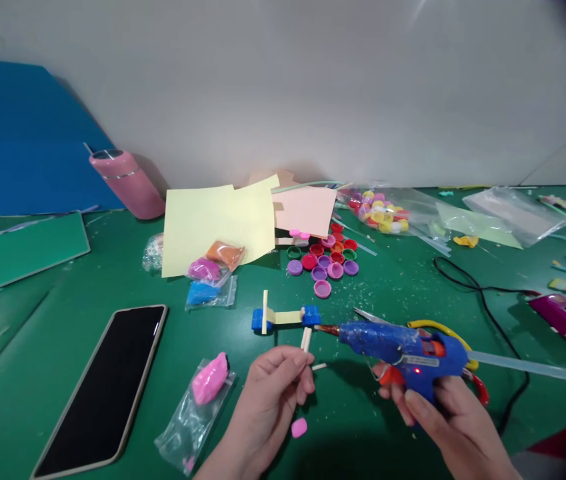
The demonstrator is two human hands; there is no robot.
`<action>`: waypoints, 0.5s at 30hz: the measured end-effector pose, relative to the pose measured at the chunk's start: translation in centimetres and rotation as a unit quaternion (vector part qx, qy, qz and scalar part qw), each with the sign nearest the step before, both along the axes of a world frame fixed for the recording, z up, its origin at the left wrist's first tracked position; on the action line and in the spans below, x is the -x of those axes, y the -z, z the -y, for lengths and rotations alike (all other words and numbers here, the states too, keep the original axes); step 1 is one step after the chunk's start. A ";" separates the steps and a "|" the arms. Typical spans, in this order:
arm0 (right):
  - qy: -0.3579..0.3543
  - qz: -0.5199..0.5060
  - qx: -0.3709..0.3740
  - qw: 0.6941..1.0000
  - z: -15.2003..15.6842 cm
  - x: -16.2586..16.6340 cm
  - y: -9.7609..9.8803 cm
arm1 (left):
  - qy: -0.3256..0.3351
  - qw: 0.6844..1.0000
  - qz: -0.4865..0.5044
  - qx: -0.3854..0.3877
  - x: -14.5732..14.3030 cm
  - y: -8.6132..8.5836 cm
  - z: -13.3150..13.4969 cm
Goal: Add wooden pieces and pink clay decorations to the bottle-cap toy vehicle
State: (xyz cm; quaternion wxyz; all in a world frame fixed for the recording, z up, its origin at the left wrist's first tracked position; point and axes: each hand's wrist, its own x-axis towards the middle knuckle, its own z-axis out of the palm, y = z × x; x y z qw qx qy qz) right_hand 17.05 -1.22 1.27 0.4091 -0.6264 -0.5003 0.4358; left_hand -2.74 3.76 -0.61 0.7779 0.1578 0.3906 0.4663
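My left hand (283, 383) pinches a short pale stick (307, 339), which looks like two thin strips side by side. In my right hand (433, 407) is a blue hot glue gun (403, 347), its red light lit and a finger at the orange trigger. The nozzle points left, close by the stick's upper end; I cannot tell whether they touch. Just beyond lies a small piece with blue clay ends (261, 321) joined by a pale strip (287, 318), with another strip standing across the left end. A small stick bit (319, 367) and a pink clay lump (299, 427) lie near my left hand.
A black-screened phone (107, 393) and a bag of pink clay (210, 380) lie left. Behind are yellow paper (217, 220), colored bottle caps (322, 289) and a pink bottle (130, 183). Yellow-handled pliers (435, 325), partly hidden, and a black cable (483, 293) are right.
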 end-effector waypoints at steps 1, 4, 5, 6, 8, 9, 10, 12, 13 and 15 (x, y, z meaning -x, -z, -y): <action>-0.001 -0.007 -0.005 1.000 0.1 0.0 0.2 | 0.000 1.000 -0.001 0.001 0.0 0.0 0.0; -0.015 -0.020 -0.013 1.000 0.2 0.0 0.4 | 0.002 1.000 -0.004 0.004 0.0 -0.1 0.0; -0.019 -0.017 -0.014 1.000 0.2 0.0 0.4 | 0.002 1.000 -0.005 0.004 0.0 -0.2 0.0; -0.020 -0.012 -0.013 1.000 0.2 0.1 0.4 | 0.002 1.000 -0.005 0.004 0.0 -0.2 0.0; -0.016 0.000 -0.012 1.000 0.2 0.2 0.4 | 0.002 1.000 -0.007 0.007 0.0 -0.2 -0.1; -0.012 0.006 -0.014 1.000 0.3 0.3 0.3 | 0.001 1.000 -0.008 0.008 0.0 -0.2 -0.1; -0.007 0.013 -0.017 1.000 0.3 0.3 0.3 | 0.001 1.000 -0.008 0.009 -0.1 -0.2 -0.1; -0.003 0.037 -0.022 0.999 0.5 0.2 0.3 | 0.003 1.000 -0.012 0.007 -0.1 -0.1 -0.1; -0.006 0.055 -0.025 0.998 0.5 0.1 0.3 | 0.005 1.000 -0.014 0.004 -0.1 -0.1 -0.1; -0.033 0.098 -0.035 0.994 0.5 -0.3 0.4 | 0.008 1.000 -0.019 -0.002 -0.1 0.0 0.0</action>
